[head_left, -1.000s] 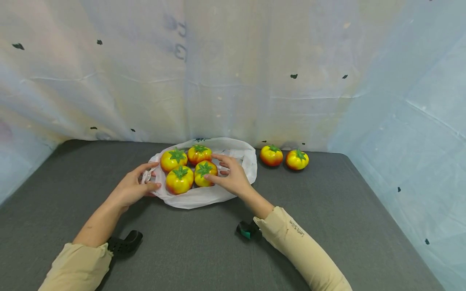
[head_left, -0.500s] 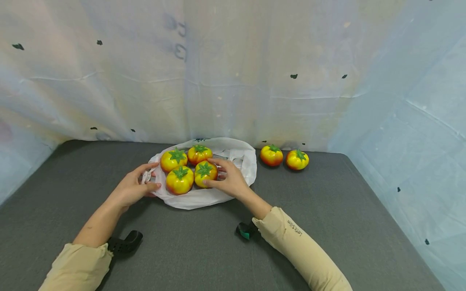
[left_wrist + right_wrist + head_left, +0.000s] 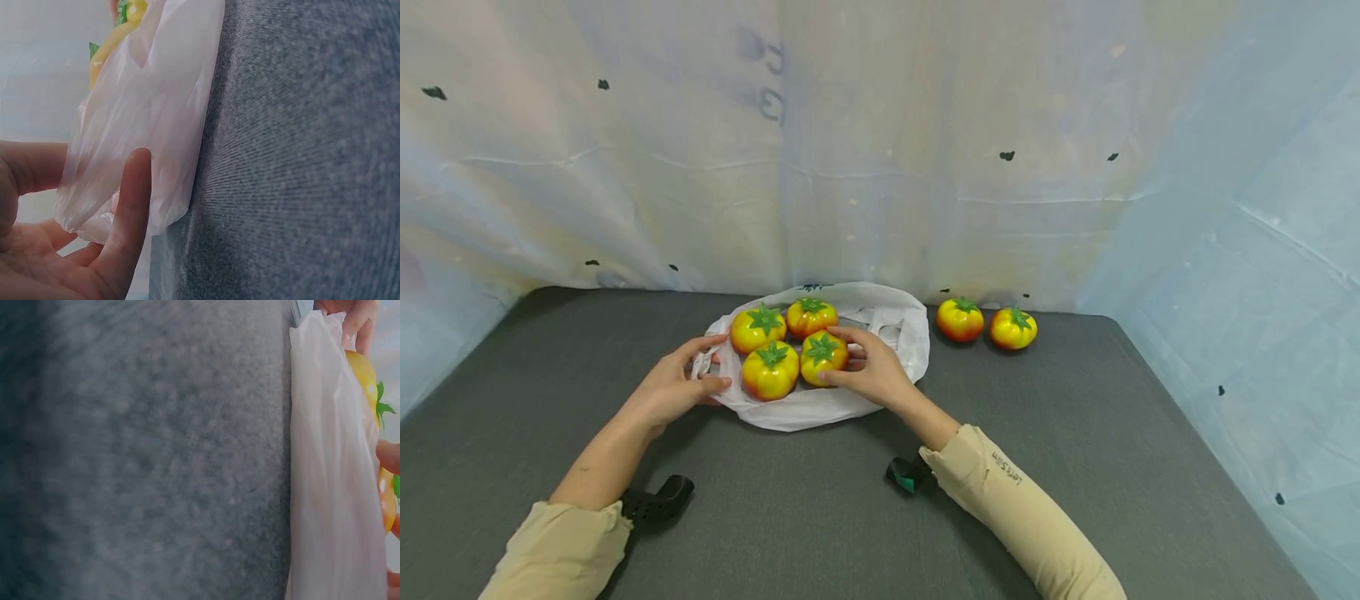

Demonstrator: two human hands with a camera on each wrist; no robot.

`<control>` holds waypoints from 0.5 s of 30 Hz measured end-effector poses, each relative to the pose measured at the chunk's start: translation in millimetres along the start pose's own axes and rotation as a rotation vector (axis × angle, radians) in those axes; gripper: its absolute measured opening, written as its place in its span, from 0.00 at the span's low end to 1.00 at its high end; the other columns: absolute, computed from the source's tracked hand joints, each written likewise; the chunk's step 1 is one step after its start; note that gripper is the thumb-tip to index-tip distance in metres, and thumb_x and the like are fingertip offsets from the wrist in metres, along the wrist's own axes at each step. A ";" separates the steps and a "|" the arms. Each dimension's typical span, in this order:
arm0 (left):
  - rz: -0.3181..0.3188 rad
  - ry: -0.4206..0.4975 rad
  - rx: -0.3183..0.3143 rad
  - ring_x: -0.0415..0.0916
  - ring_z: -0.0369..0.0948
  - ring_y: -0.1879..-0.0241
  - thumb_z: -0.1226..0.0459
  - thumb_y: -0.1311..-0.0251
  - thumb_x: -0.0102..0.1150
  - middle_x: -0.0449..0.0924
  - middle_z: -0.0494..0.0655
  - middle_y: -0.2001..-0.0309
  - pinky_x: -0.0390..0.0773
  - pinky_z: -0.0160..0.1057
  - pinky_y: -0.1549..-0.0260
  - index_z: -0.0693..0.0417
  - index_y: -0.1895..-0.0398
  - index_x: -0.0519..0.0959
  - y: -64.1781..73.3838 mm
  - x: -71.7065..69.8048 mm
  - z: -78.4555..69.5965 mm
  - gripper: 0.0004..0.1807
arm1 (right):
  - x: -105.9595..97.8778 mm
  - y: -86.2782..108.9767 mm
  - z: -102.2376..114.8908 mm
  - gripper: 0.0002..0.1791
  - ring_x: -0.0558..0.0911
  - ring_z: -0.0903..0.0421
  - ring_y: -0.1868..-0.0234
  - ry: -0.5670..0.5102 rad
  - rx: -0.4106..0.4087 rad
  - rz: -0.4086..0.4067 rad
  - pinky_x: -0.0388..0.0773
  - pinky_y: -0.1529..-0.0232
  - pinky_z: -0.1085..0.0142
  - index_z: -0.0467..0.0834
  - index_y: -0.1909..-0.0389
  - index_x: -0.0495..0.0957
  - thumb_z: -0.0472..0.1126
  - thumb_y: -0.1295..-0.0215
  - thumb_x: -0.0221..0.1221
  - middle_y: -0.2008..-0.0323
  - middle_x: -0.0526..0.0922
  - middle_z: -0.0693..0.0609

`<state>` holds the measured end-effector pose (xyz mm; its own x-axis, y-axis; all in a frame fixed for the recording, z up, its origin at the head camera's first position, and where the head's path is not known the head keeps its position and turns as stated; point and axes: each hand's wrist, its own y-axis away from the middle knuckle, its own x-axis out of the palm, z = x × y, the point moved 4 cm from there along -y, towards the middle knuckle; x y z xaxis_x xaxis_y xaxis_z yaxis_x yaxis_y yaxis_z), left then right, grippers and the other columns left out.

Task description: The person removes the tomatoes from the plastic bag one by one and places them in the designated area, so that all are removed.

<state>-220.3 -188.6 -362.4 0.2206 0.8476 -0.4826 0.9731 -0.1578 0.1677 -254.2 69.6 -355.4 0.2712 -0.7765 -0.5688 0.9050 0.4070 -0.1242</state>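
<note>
A white plastic bag (image 3: 808,414) lies on the table with its mouth spread wide. Several glossy yellow-red tomatoes (image 3: 771,372) with green star-shaped tops sit inside, grouped toward the left. My right hand (image 3: 880,371) reaches over the bag's front rim and holds the nearest right tomato (image 3: 820,350) between thumb and fingers. At the bag's left end, my left hand (image 3: 666,387) grips the gathered plastic, thumb in front and fingers behind. The left wrist view shows this bag end (image 3: 156,94) between thumb and fingers. Fingertips of the right hand show only at the edge of the right wrist view.
Two more tomatoes (image 3: 959,321) (image 3: 1012,329) stand on the dark grey table (image 3: 790,517) right of the bag. A pale plastic sheet (image 3: 865,167) hangs close behind the table, with another side at the right (image 3: 1262,250).
The right hand's fingers have drawn in from behind and closed around the right front tomato; over the last half second it stays there. The left hand and bag have hardly moved.
</note>
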 end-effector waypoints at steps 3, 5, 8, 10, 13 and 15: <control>-0.003 -0.002 -0.005 0.74 0.44 0.62 0.65 0.38 0.57 0.49 0.69 0.32 0.81 0.35 0.63 0.58 0.25 0.49 -0.5 -0.4 0.3 0.40 | 0.2 -0.5 -0.9 0.35 0.77 0.47 0.44 0.003 0.011 0.005 0.78 0.48 0.63 0.45 0.35 0.69 0.40 0.44 0.68 0.37 0.71 0.47; -0.003 -0.006 -0.004 0.74 0.44 0.61 0.65 0.37 0.57 0.49 0.70 0.32 0.81 0.35 0.64 0.58 0.25 0.49 -0.3 -0.7 0.6 0.40 | 0.0 -0.4 -1.1 0.35 0.78 0.47 0.44 0.001 0.017 0.005 0.78 0.49 0.63 0.45 0.35 0.69 0.41 0.44 0.68 0.37 0.72 0.47; -0.001 -0.009 -0.009 0.74 0.44 0.61 0.65 0.37 0.57 0.50 0.71 0.32 0.81 0.35 0.64 0.59 0.25 0.49 0.2 -0.6 0.5 0.40 | -0.3 -0.6 -1.9 0.34 0.78 0.47 0.45 -0.002 0.029 0.006 0.79 0.49 0.63 0.45 0.35 0.69 0.41 0.44 0.68 0.38 0.72 0.47; 0.002 -0.008 -0.011 0.74 0.43 0.61 0.65 0.37 0.57 0.50 0.71 0.33 0.81 0.36 0.63 0.59 0.25 0.49 0.4 -0.4 0.3 0.40 | -1.0 -0.5 -2.0 0.34 0.78 0.47 0.45 0.000 0.039 0.004 0.79 0.49 0.63 0.46 0.35 0.69 0.42 0.44 0.68 0.38 0.73 0.47; 0.004 -0.011 -0.017 0.75 0.43 0.62 0.65 0.37 0.57 0.51 0.72 0.33 0.81 0.36 0.63 0.60 0.25 0.49 0.5 -0.6 0.6 0.41 | -2.2 -0.4 -1.7 0.34 0.79 0.48 0.46 -0.002 0.046 0.001 0.79 0.50 0.64 0.47 0.35 0.70 0.42 0.44 0.68 0.38 0.73 0.48; 0.006 -0.012 -0.018 0.74 0.43 0.62 0.65 0.37 0.57 0.49 0.72 0.32 0.81 0.35 0.63 0.60 0.25 0.49 0.3 -0.8 1.1 0.41 | -3.5 -0.1 -0.7 0.34 0.79 0.48 0.46 -0.008 0.049 -0.003 0.79 0.50 0.64 0.47 0.35 0.70 0.43 0.44 0.68 0.38 0.73 0.48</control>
<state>-220.1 -189.9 -362.9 0.2275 0.8403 -0.4922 0.9704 -0.1536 0.1863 -255.4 72.6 -354.0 0.2706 -0.7820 -0.5615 0.9207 0.3806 -0.0864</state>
